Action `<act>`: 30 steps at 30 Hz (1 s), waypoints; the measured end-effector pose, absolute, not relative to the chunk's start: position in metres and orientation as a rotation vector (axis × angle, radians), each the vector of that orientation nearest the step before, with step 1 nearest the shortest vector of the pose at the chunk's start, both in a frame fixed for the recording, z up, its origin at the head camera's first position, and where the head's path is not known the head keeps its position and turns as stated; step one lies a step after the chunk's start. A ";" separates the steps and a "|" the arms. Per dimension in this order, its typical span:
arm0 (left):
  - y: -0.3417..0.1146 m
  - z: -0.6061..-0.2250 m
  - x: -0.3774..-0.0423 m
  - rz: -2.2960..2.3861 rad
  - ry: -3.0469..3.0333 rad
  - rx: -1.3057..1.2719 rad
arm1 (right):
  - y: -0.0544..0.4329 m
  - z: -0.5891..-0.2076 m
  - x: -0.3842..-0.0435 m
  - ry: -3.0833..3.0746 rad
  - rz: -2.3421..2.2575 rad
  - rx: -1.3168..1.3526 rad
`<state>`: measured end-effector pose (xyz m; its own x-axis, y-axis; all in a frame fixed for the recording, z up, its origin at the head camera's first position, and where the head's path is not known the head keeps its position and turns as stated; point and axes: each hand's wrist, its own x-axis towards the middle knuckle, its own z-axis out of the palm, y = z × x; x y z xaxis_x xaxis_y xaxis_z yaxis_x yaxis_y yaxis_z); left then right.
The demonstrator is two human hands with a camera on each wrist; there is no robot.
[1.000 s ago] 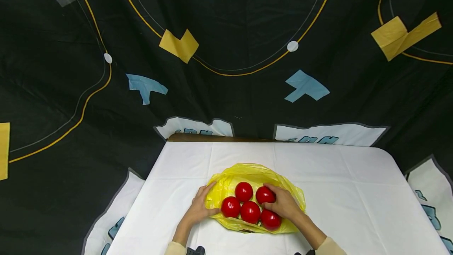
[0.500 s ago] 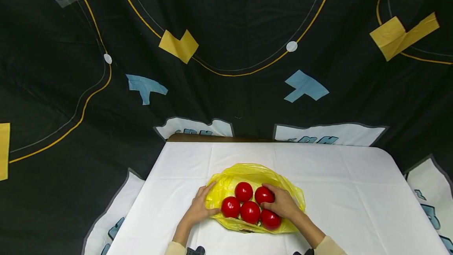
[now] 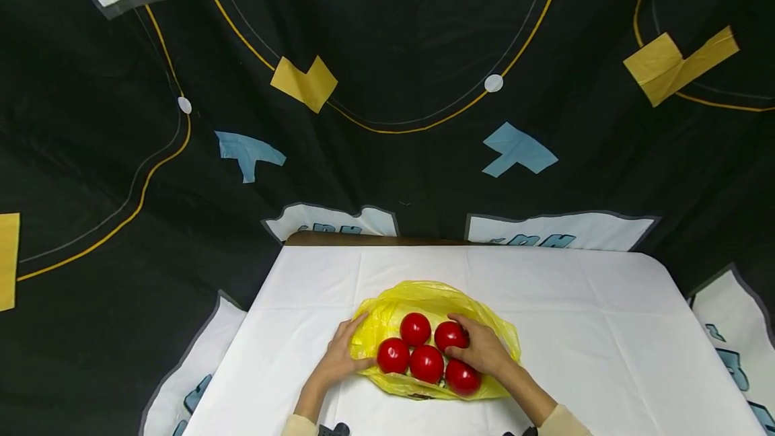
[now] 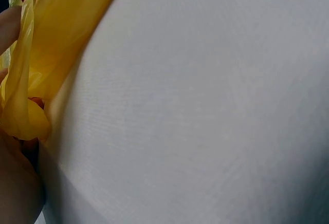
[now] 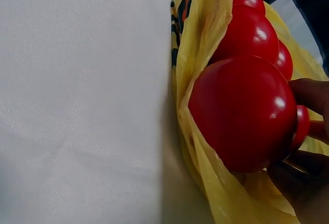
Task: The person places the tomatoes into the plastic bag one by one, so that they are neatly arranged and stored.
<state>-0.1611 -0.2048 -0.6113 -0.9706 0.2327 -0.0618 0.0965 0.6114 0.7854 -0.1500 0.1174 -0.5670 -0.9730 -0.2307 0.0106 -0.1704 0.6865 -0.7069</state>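
A yellow plastic bag (image 3: 424, 291) lies spread open on the white table, with several glossy red balls grouped in it. My left hand (image 3: 341, 354) grips the bag's left edge, fingers and thumb spread apart. In the left wrist view, yellow plastic (image 4: 61, 39) folds around the fingers and hides part of them. My right hand (image 3: 482, 350) holds the upper right red ball (image 3: 449, 335) between thumb and fingers, inside the bag. Just below that hand rests another red ball (image 3: 463, 378), large in the right wrist view, where it partly covers the held ball (image 5: 302, 124).
A white cloth covers the table (image 3: 593, 328). Behind it hangs a black cloth backdrop (image 3: 393, 173) with yellow, blue and white shapes. Dark print (image 5: 184, 11) shows on the bag's near side.
The right hand and its red ball have shifted very slightly left. The head view has tilted a little. Otherwise the left hand, bag and other balls look the same.
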 end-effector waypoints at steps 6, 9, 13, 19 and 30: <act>-0.205 -0.613 -0.163 1.264 2.689 0.264 | 0.118 -0.559 -0.151 2.831 -1.164 -0.347; -0.205 -0.612 -0.164 1.254 2.688 0.256 | 0.119 -0.551 -0.150 2.840 -1.167 -0.351; -0.207 -0.611 -0.165 1.256 2.680 0.254 | 0.121 -0.541 -0.148 2.845 -1.186 -0.352; -0.209 -0.607 -0.163 1.256 2.666 0.262 | 0.124 -0.530 -0.144 2.825 -1.222 -0.352; -0.210 -0.596 -0.157 1.189 2.680 0.305 | 0.140 -0.508 -0.130 2.853 -1.332 -0.494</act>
<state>-0.1565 -0.2102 -0.5959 -0.9602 0.2638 -0.0922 0.1086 0.6563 0.7467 -0.1304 0.1404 -0.5083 -0.9510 -0.2579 0.1705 -0.2963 0.6028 -0.7408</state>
